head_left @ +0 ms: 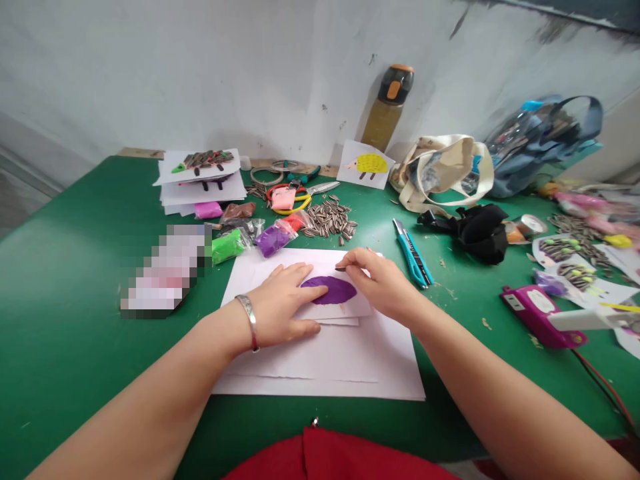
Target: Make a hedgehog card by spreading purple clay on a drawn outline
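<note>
A flat purple clay oval [340,293] lies on a small white paper sheet [361,308], on top of larger stacked white sheets [320,360]. My left hand [283,303], a silver bracelet at its wrist, rests flat with fingers spread, its index fingertip touching the oval's left part. Above the oval's upper right edge, my right hand [377,280] pinches a dark sunflower seed [341,269] between thumb and fingers. A heap of sunflower seeds [330,220] sits just beyond the paper. Bags of purple clay [274,239] and green clay [227,247] lie near the sheets' upper left.
Scissors [320,189] lie behind the seeds, and a teal utility knife [413,253] is to the right. Seed-covered hedgehog pictures [200,163] are stacked at the back left. A bottle [387,110], a cloth bag [445,173] and a magenta device [540,317] stand around.
</note>
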A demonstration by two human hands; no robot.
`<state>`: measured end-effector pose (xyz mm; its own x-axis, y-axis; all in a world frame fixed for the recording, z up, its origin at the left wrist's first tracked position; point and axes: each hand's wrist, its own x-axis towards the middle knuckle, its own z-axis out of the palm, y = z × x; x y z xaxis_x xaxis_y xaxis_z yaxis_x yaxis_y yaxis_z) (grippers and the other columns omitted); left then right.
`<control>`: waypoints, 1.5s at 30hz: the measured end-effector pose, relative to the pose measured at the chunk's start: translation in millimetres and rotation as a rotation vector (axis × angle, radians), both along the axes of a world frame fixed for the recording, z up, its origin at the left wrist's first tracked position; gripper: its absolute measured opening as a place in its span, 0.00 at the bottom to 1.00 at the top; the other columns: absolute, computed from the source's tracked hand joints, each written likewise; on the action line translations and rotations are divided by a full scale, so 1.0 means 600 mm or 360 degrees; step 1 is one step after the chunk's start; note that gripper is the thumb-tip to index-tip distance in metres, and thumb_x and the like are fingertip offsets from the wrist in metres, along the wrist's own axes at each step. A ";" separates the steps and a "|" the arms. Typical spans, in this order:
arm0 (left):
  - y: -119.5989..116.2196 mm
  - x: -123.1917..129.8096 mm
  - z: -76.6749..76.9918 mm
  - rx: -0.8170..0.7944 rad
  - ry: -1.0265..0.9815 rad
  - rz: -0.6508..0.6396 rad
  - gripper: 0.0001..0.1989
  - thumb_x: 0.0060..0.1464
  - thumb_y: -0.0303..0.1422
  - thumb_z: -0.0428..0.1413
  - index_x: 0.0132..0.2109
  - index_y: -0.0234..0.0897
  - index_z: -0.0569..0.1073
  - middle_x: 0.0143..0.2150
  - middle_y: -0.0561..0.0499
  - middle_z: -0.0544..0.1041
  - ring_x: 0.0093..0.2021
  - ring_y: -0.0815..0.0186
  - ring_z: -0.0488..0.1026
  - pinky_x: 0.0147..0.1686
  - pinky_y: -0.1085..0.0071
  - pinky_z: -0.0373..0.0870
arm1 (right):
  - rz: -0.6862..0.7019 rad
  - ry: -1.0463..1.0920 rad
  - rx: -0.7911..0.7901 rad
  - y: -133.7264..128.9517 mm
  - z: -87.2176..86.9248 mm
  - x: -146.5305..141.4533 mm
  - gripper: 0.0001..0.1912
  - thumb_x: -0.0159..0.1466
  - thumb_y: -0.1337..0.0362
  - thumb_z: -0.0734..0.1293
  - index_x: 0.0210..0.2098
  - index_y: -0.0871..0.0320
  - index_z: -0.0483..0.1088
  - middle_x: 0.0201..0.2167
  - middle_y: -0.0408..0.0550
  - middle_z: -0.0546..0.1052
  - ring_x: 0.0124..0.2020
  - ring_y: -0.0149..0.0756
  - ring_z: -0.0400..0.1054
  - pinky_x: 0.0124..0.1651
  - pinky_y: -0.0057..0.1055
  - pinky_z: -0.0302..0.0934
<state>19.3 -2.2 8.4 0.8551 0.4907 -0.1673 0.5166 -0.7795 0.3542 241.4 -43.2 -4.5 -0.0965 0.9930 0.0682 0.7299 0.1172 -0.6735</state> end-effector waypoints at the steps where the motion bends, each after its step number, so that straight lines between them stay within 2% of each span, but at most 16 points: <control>1: 0.000 0.000 -0.001 0.0007 -0.0027 -0.0018 0.28 0.52 0.45 0.59 0.58 0.40 0.70 0.58 0.38 0.64 0.58 0.45 0.60 0.57 0.48 0.58 | 0.0038 -0.0019 0.0033 -0.006 -0.001 -0.003 0.11 0.66 0.66 0.56 0.40 0.52 0.70 0.36 0.42 0.77 0.39 0.35 0.69 0.48 0.37 0.58; 3: 0.000 0.001 -0.004 0.0020 -0.0080 -0.0036 0.28 0.51 0.44 0.59 0.57 0.39 0.71 0.55 0.38 0.65 0.56 0.46 0.61 0.55 0.48 0.59 | 0.0115 -0.0024 0.0063 -0.013 -0.006 -0.007 0.12 0.67 0.67 0.56 0.42 0.53 0.70 0.40 0.45 0.77 0.43 0.36 0.69 0.48 0.37 0.60; 7: 0.000 -0.001 -0.010 0.0033 -0.0118 -0.0017 0.29 0.51 0.45 0.59 0.60 0.41 0.69 0.57 0.38 0.63 0.57 0.45 0.60 0.56 0.45 0.57 | 0.0246 -0.0108 0.0101 -0.014 -0.017 -0.011 0.11 0.66 0.70 0.57 0.40 0.56 0.70 0.41 0.48 0.76 0.46 0.39 0.68 0.50 0.38 0.61; 13: -0.001 -0.001 -0.009 0.0012 -0.0095 -0.0009 0.28 0.51 0.44 0.59 0.58 0.40 0.70 0.57 0.39 0.63 0.56 0.46 0.61 0.56 0.47 0.57 | 0.0166 -0.0046 0.0227 -0.013 -0.019 -0.009 0.12 0.68 0.68 0.57 0.44 0.55 0.70 0.44 0.48 0.76 0.52 0.39 0.66 0.54 0.40 0.59; 17: 0.000 0.000 -0.009 0.0020 -0.0121 -0.0018 0.30 0.51 0.44 0.60 0.59 0.40 0.69 0.56 0.38 0.64 0.56 0.46 0.61 0.56 0.48 0.58 | 0.0321 -0.0119 0.0221 -0.011 -0.022 -0.010 0.11 0.66 0.70 0.57 0.41 0.56 0.71 0.44 0.49 0.76 0.51 0.41 0.66 0.52 0.40 0.60; 21: 0.000 0.000 -0.008 0.0036 -0.0118 -0.0041 0.29 0.51 0.44 0.59 0.59 0.39 0.70 0.54 0.38 0.65 0.55 0.47 0.62 0.55 0.48 0.59 | 0.0316 -0.0151 0.0272 -0.007 -0.018 -0.014 0.12 0.68 0.69 0.56 0.42 0.55 0.70 0.43 0.47 0.76 0.50 0.41 0.66 0.53 0.40 0.58; 26: -0.001 -0.001 -0.010 0.0023 -0.0153 -0.0042 0.30 0.51 0.44 0.59 0.59 0.39 0.69 0.56 0.37 0.64 0.56 0.46 0.61 0.55 0.47 0.58 | 0.0400 -0.0323 0.0287 -0.006 -0.010 -0.013 0.12 0.68 0.68 0.56 0.39 0.55 0.71 0.42 0.49 0.75 0.48 0.43 0.66 0.51 0.41 0.58; 31: 0.001 -0.002 -0.014 0.0061 -0.0157 -0.0041 0.26 0.51 0.44 0.59 0.56 0.42 0.71 0.57 0.40 0.64 0.56 0.47 0.61 0.55 0.48 0.59 | 0.0244 -0.0273 0.0312 -0.012 -0.007 0.001 0.12 0.69 0.67 0.55 0.42 0.52 0.70 0.44 0.47 0.75 0.53 0.42 0.65 0.60 0.47 0.50; 35: 0.001 -0.002 -0.013 0.0057 -0.0142 -0.0047 0.29 0.51 0.45 0.59 0.59 0.41 0.69 0.57 0.39 0.64 0.57 0.46 0.60 0.56 0.48 0.58 | 0.0404 -0.0386 0.0279 -0.013 -0.010 0.001 0.12 0.68 0.67 0.56 0.40 0.52 0.71 0.46 0.48 0.75 0.54 0.42 0.65 0.62 0.52 0.46; 38: 0.001 -0.001 -0.011 0.0036 -0.0124 -0.0039 0.30 0.52 0.45 0.59 0.60 0.39 0.69 0.58 0.37 0.63 0.57 0.45 0.60 0.56 0.47 0.57 | 0.0400 -0.0397 0.0288 -0.009 -0.011 0.000 0.13 0.69 0.68 0.55 0.42 0.53 0.70 0.48 0.48 0.74 0.55 0.42 0.64 0.63 0.52 0.44; 41: 0.001 0.000 -0.010 0.0028 -0.0099 -0.0034 0.30 0.52 0.45 0.59 0.60 0.40 0.69 0.58 0.37 0.63 0.58 0.46 0.60 0.57 0.47 0.57 | 0.0367 -0.0411 0.0305 -0.006 -0.013 -0.001 0.12 0.69 0.67 0.55 0.43 0.53 0.70 0.48 0.49 0.74 0.55 0.43 0.63 0.61 0.50 0.49; 45: 0.000 -0.001 -0.011 0.0011 -0.0099 -0.0014 0.30 0.52 0.45 0.59 0.61 0.42 0.67 0.60 0.39 0.62 0.60 0.46 0.58 0.59 0.46 0.54 | 0.0445 -0.0450 0.0283 -0.003 -0.014 -0.002 0.12 0.68 0.68 0.56 0.40 0.53 0.71 0.46 0.50 0.74 0.50 0.43 0.65 0.55 0.47 0.54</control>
<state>18.9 -2.0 2.1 0.8681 0.4840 -0.1107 0.4869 -0.7864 0.3801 240.1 -45.2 -13.1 -0.3995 0.9012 0.1680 0.8065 0.4326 -0.4029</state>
